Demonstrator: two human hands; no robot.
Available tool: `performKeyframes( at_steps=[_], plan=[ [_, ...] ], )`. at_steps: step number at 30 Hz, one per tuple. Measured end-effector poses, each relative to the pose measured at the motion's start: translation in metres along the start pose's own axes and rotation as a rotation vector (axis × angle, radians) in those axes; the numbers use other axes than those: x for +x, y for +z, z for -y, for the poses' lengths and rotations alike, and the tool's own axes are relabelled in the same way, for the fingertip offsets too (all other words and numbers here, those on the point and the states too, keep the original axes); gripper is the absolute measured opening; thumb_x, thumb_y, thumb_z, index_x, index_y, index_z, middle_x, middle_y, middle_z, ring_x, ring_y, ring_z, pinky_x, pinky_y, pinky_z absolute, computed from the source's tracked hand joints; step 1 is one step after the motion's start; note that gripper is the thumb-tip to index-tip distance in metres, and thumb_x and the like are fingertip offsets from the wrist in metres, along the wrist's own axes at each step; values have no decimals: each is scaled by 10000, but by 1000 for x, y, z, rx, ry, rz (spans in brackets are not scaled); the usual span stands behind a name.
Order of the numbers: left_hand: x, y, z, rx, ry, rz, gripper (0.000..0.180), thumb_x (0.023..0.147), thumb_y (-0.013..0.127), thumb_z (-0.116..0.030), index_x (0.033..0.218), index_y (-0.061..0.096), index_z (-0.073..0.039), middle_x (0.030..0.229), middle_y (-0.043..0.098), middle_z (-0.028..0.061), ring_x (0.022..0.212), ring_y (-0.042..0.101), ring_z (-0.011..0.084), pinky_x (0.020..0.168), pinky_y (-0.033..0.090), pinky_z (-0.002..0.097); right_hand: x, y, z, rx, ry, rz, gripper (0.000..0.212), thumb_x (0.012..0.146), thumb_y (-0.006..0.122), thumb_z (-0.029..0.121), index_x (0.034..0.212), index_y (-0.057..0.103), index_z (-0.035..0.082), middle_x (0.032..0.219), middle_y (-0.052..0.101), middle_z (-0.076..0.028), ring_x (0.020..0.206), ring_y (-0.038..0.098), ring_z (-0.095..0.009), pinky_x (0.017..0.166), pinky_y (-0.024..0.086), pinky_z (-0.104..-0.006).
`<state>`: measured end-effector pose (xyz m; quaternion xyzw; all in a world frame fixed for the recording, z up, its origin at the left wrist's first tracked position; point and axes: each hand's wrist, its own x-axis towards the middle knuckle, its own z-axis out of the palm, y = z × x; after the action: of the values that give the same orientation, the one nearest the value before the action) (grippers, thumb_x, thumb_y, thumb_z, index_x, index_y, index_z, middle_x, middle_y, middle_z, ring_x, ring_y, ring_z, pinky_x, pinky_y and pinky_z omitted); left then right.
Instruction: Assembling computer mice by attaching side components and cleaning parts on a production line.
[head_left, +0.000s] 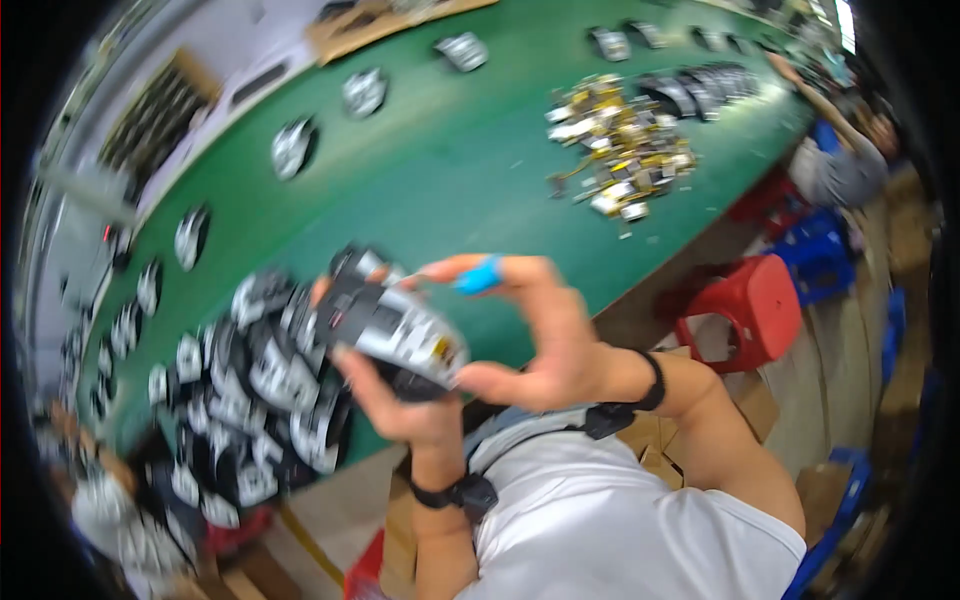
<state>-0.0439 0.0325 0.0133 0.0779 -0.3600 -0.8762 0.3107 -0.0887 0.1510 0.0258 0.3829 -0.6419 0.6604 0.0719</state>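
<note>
Over the green table's near edge I hold a rounded black plastic housing (390, 325) with a silver-grey panel and a small yellow piece near its right end. My left hand (400, 410) wraps it from below and the left, its thumb along the near side. My right hand (555, 345), with a blue wrap on the index finger, curves around the right end. The right thumb touches the rim there, and the index fingertip is at the far edge. Motion blur hides the finer details. Just left of my hands lies a heap of similar black and silver housings (285, 375).
A pile of small yellow, white and metallic parts (625, 145) lies on the green table (430, 165). More housings (365, 92) are spaced along the far side; others (700, 90) stand in a row at right. A red stool (745, 315) is at right. Co-workers sit at both ends.
</note>
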Motion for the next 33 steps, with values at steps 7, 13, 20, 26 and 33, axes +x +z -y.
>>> performKeyframes(
  at_steps=[7,13,20,26,33],
  plan=[
    [9,9,17,484,124,153,787,939,381,-532,1493,109,-43,1397,359,200,1239,428,321,1058,318,427,45,-31,-18,92,344,99,633,738,792,236,1201,410,36,1155,592,-180,1061,598,-252,844,497,-341],
    [-22,-30,7,690,-178,750,456,896,544,-139,1309,457,34,1121,630,194,1049,609,274,961,432,385,181,-142,-163,-733,365,-269,712,670,735,401,1151,430,-27,976,630,-277,907,626,-417,830,499,-458],
    [-21,-46,17,1036,38,744,234,838,575,-13,1063,606,43,929,680,147,831,666,227,769,513,314,248,-192,-233,-941,630,-302,728,676,731,389,1184,433,-39,1053,623,-277,972,625,-406,843,511,-449],
    [-20,-40,23,938,-50,727,238,833,601,12,1071,613,31,924,677,146,806,668,232,732,527,294,239,-241,-264,-1209,736,-85,642,730,767,316,1210,447,35,1138,608,-246,1065,594,-394,906,483,-457],
    [-23,-43,19,945,-117,677,209,850,583,9,1055,618,35,913,683,142,801,676,208,739,528,286,272,-180,-235,-1336,535,-44,330,748,677,168,1052,612,56,1089,647,-179,1025,618,-374,836,514,-479]
  ],
)
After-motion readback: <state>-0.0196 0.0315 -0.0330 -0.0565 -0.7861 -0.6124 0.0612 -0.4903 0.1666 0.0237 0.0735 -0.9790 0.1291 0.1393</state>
